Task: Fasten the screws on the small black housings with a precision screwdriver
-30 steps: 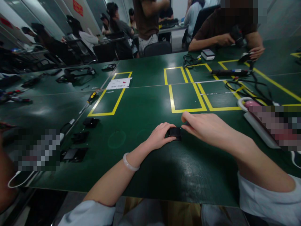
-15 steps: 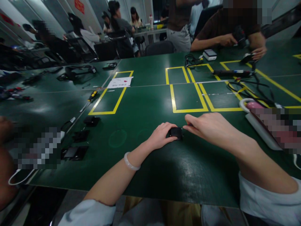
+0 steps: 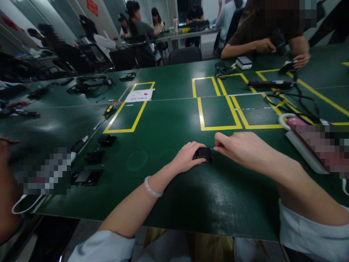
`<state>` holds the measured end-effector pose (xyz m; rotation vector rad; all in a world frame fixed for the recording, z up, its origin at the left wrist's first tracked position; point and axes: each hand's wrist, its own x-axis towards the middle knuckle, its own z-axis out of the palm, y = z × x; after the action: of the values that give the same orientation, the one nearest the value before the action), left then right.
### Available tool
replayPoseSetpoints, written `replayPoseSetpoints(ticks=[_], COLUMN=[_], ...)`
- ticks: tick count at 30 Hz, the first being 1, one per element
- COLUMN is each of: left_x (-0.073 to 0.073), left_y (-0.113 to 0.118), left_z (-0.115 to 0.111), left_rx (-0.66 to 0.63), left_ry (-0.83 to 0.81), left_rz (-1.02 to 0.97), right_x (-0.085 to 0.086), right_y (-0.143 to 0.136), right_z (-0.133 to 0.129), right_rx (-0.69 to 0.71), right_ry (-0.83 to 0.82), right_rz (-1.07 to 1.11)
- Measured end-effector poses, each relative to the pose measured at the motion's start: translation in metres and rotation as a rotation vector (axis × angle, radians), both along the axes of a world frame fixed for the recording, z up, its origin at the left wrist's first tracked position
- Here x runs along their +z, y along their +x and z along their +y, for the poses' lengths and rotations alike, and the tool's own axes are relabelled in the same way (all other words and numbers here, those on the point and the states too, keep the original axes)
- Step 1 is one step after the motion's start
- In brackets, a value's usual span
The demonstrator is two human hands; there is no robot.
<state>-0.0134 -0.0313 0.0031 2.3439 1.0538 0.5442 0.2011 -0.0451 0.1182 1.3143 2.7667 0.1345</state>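
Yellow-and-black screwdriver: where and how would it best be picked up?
The screwdriver is probably best pinched across the middle of its handle, coming from above, with fingers on both long sides. It lies flat on the table, and the handle is thicker than the thin shaft, which points toward the near left.

The table [image 3: 169,122] is dark green and smooth, with some light shining on it. A thin seam runs across its surface. Yellow tape [image 3: 220,128] is stuck on it in several box shapes. Near the front edge there lies one small black block [image 3: 206,155]. On the left side there are three black parts [image 3: 94,157], placed in a row, and beyond them a yellow-and-black screwdriver [image 3: 108,110]. One white paper [image 3: 140,95] lies partly over a taped box. On the right side I see black cables [image 3: 291,105], a long black tool [image 3: 269,84] and a white box [image 3: 244,62].
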Motion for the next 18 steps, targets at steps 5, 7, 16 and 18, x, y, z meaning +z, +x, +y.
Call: replayPoseSetpoints(ticks=[5,7,16,18], left_x=[-0.0002,-0.0003,-0.0007,-0.0006], left_y=[-0.0002,-0.0001,-0.0004,-0.0006], left_z=[0.0001,0.0002,0.0007,0.0005], left_rx=[0.003,0.004,-0.008,-0.008], left_ry=[-0.006,-0.008,0.0,0.001], left_rz=[0.012,0.008,-0.012,-0.011], right_x=[0.001,0.0003,-0.0005,0.0005], right_y=[-0.0009,0.0005,0.0037,0.0019], right_z=[0.0018,0.0022,0.0016,0.0013], right_rx=[-0.051,-0.035,0.019,0.011], right_ry=[0.061,0.025,-0.13,-0.104], right_rz=[-0.044,0.001,0.103,0.056])
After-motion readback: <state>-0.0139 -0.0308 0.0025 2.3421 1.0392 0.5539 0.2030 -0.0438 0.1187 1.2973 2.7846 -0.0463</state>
